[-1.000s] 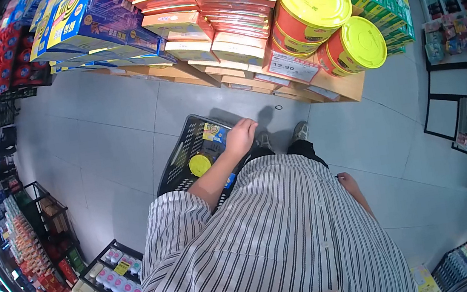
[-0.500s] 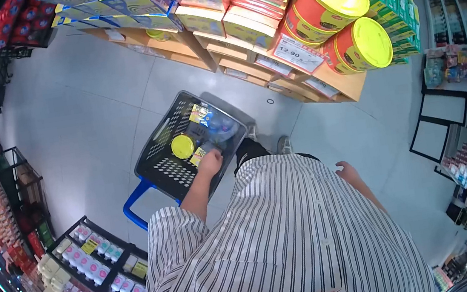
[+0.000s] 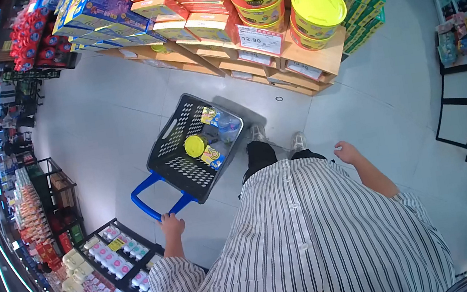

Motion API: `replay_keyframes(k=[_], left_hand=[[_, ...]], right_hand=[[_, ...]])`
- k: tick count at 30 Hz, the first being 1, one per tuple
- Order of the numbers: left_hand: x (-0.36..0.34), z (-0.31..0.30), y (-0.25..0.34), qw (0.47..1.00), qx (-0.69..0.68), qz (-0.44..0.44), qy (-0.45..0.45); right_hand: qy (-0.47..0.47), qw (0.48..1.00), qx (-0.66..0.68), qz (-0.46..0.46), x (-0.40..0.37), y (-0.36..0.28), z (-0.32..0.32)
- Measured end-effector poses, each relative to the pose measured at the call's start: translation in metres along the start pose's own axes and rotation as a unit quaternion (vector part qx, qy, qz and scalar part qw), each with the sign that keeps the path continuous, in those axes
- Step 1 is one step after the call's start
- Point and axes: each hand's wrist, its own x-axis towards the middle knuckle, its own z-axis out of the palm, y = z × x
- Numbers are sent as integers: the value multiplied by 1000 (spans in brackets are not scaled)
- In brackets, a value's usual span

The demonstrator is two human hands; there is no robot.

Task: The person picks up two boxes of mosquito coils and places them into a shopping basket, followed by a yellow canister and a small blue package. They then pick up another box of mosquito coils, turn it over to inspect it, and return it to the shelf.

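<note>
Currently, black shopping basket [image 3: 174, 132] sits on floor [image 3: 95, 106], left of us; likely stiff, light, best held mid-span of blue handle [image 3: 145, 208]. Our left hand [image 3: 171, 225]: fingers parted at handle's near edge, contact unclear; right hand [image 3: 345, 152] empty, fingers loose.

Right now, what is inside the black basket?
The black basket holds a yellow-lidded tub, two yellow-and-blue packs and bluish goods I cannot identify. Whatever lies beneath them is covered.

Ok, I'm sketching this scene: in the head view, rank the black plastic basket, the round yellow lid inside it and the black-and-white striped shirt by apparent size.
1. Striped shirt, nearest the camera
2. Black plastic basket
3. Round yellow lid
</note>
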Motion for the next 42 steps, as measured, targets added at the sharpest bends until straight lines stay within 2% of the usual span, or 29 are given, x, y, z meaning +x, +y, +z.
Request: replay_keyframes(k=[3,5,6,8,13,14,19,21,23,26,30,32,35,40,42], left_hand=[[-11,14,-12,999,21,34,15],[-8,19,-8,1000,21,15,3],[-8,19,-5,1000,11,2,4],[-11,19,1,1000,18,-12,19],[6,12,5,997,80,12,-13],[12,10,5,994,99,17,-28],[36,6,-7,987,146,57,-23],[44,1,-21,986,125,107,-24],[53,1,-39,984,137,114,-19],[68,17,-63,937,291,190,-25],[80,27,-61,951,245,179,-53],[85,26,-61,939,246,229,-75],[83,9,-54,921,253,270,-125],[71,4,-43,920,210,301,-136],[60,0,-36,926,184,300,-137]], right_hand=[[-30,998,24,51,-14,38,18],[-26,997,-46,64,-30,52,16],[-27,997,-39,65,-36,57,13],[-58,991,-16,123,-45,65,8],[-4,996,-39,85,-44,78,-3],[11,996,-8,87,-39,80,-4],[59,990,87,97,-38,60,12],[52,987,111,103,-41,52,29],[32,986,114,113,-49,44,49],[-6,990,82,119,-61,24,68],[-46,991,35,122,-63,-5,72],[-46,991,22,120,-55,-17,65],[-23,996,6,85,-37,-40,51],[7,993,68,97,-24,-95,20],[15,994,64,88,-17,-102,28]])
